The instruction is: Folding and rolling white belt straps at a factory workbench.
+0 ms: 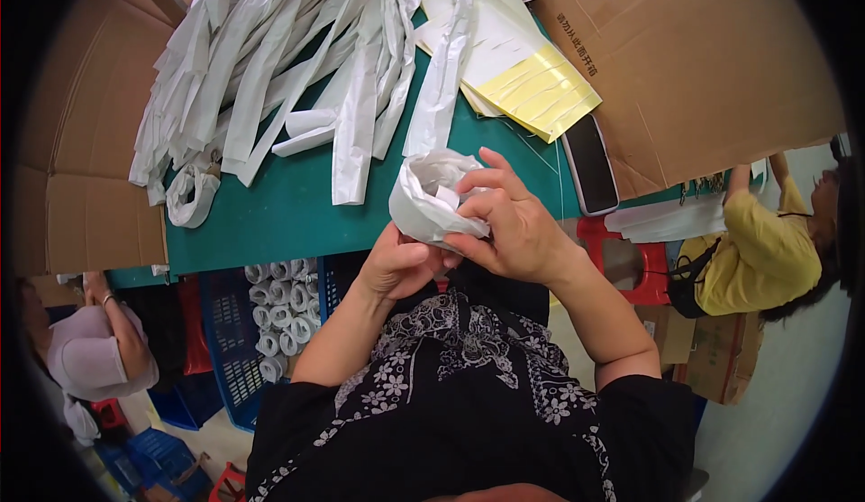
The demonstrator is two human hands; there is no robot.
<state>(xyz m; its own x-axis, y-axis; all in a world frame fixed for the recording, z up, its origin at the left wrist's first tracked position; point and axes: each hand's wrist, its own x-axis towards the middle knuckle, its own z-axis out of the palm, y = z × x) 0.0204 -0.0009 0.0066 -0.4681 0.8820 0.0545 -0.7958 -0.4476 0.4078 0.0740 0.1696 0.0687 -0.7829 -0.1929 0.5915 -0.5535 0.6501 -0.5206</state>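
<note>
Between my two hands is a loose coil of white, crinkled strip [416, 203], wound into a ring with a hollow middle. My left hand [396, 263] grips it from below, its thumb against the lower side. The fingers of my right hand [509, 218] pinch the coil's right rim, some reaching over its opening. Behind the coil, a long white strip [443, 87] runs up the green table [279, 227]. A smaller white coil [191, 196] lies at the table's left side, near a big heap of white strips [270, 51].
Yellow and white sheets [532, 92] lie at the back right, beside a phone [590, 167]. Cardboard [712, 60] walls both sides. Below the table, a blue crate [236, 340] holds several white rolls [286, 308]. People sit at left [99, 349] and right [761, 250], near a red stool [644, 268].
</note>
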